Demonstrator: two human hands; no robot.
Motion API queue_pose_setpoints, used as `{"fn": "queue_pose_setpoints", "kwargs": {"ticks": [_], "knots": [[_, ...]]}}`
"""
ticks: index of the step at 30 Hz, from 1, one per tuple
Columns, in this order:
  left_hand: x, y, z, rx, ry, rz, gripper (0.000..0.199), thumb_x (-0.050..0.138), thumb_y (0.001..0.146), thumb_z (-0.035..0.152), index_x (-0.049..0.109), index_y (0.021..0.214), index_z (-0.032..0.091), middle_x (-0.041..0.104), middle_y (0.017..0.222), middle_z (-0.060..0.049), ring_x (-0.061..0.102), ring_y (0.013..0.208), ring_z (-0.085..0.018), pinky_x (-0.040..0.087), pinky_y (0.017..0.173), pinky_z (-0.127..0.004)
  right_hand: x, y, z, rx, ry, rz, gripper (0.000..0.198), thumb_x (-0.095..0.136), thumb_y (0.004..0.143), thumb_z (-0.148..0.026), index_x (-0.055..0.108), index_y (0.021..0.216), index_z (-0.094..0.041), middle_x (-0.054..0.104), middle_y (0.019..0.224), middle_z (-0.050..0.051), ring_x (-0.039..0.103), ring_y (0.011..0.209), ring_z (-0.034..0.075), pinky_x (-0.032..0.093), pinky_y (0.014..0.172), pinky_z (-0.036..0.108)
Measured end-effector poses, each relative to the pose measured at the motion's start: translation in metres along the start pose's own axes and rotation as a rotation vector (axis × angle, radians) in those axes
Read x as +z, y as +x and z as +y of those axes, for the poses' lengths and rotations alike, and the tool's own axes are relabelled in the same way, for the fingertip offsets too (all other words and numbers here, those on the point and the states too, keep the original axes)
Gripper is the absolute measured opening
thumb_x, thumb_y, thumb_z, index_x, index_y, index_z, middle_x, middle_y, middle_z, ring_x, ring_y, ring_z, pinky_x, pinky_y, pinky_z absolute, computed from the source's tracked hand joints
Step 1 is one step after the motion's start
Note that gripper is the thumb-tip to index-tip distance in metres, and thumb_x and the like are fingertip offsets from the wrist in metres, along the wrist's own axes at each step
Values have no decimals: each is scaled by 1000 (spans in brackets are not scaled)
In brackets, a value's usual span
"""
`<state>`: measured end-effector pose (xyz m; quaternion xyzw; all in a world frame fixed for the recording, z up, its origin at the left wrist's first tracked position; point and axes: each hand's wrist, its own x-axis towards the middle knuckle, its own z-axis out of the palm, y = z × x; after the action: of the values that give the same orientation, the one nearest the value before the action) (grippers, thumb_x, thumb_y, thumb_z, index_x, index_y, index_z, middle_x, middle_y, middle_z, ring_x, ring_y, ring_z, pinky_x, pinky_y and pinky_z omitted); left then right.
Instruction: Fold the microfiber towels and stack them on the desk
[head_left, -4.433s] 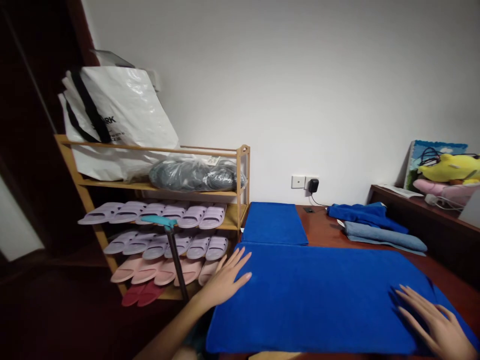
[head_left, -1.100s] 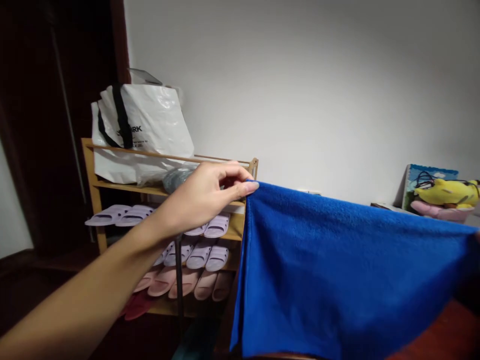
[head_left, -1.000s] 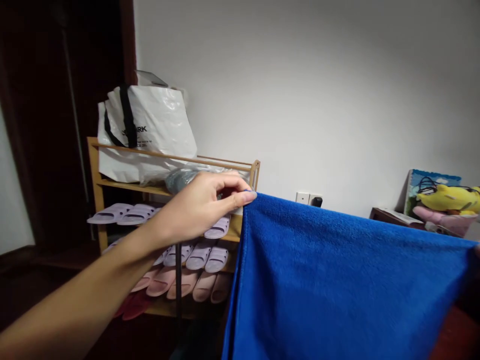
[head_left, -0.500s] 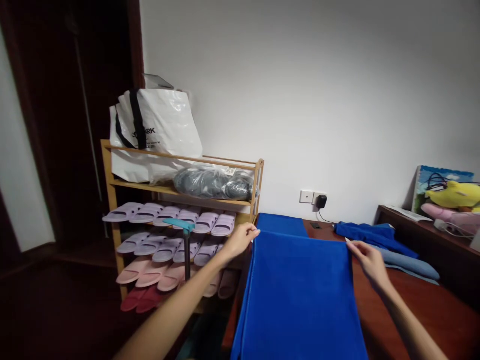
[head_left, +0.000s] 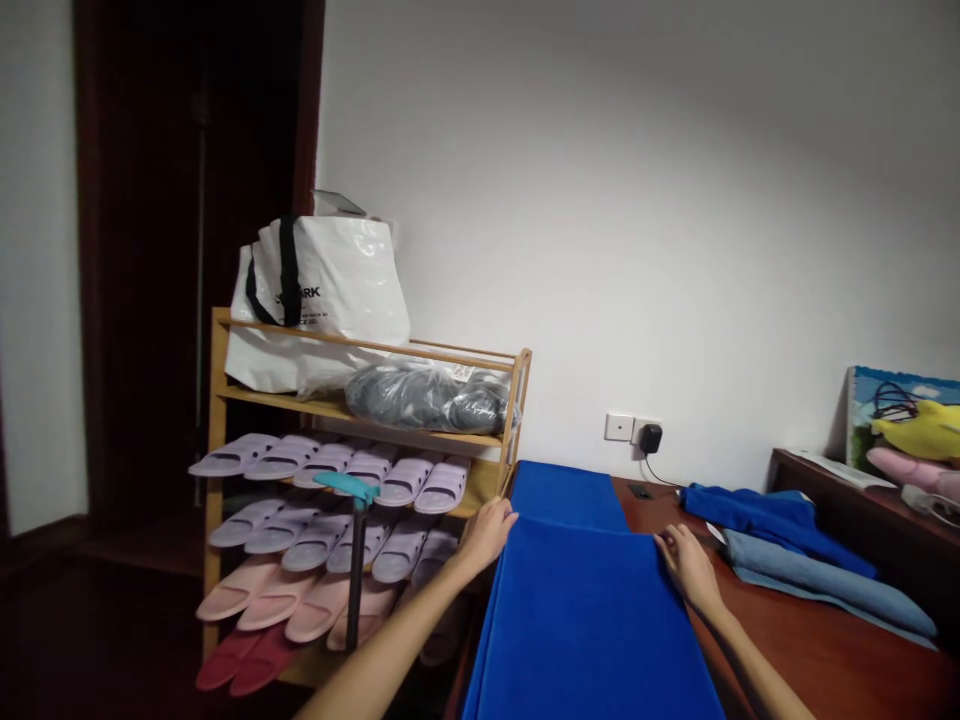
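A large folded sheet of blue fabric hangs and lies in front of me. My left hand pinches its far left corner, closed on the cloth. At the opposite far corner my right hand is closed on the edge, thumb against fingers. Beyond the held edge, a flat blue panel of similar cloth lies on the reddish-brown table; whether it joins the held piece cannot be seen. Right of my right hand are a crumpled blue cloth and a rolled light-blue denim piece.
A wooden shoe rack with several lilac slippers stands left, topped by a white bag. A teal-topped pole rises before it. A black charger is plugged into the wall. A raised ledge bounds the table's right.
My view has tilted upward a little. The held edge has come down closer to the flat blue panel, and my right hand has moved inward toward the left.
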<state>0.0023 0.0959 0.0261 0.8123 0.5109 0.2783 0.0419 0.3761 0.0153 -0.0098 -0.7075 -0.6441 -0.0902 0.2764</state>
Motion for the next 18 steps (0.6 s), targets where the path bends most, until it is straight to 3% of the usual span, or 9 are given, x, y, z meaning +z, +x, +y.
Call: {"fn": "queue_pose_setpoints", "kwargs": {"ticks": [4,7,11,15,18], "knots": [[29,-6,-1,-51,99,-74,15,45,91,23,59,95,18,63,98,-9,62,90,-24,44,74,-32,33,-3,-9,-51,-36,-111,37,27,90,-42,56,97,-19,58,99,10,55,93,21,41,80,30],[43,-12,-3,-43,143,-73,19,43,92,21,58,103,19,62,106,-11,58,102,-26,42,84,-39,44,-11,-10,-69,-68,-168,39,28,90,-42,56,108,-21,58,104,9,55,97,22,41,80,32],[46,-12,-10,56,134,-59,24,41,93,20,57,111,20,51,131,-11,41,125,-26,31,99,-45,41,-13,-6,-75,-114,-208,40,25,92,-40,56,108,-22,58,105,9,55,96,22,40,80,34],[49,-12,-16,136,88,-126,33,41,93,18,50,124,18,55,130,-11,44,125,-20,33,100,-38,33,-19,-4,-69,-133,-241,41,24,92,-39,54,113,-20,58,106,10,53,101,23,38,83,36],[49,-23,-13,147,74,-146,35,39,94,19,48,128,16,54,130,-13,43,127,-22,33,100,-39,22,-33,-6,-76,-120,-259,42,23,92,-40,54,113,-21,59,107,9,52,102,24,37,85,37]]}}
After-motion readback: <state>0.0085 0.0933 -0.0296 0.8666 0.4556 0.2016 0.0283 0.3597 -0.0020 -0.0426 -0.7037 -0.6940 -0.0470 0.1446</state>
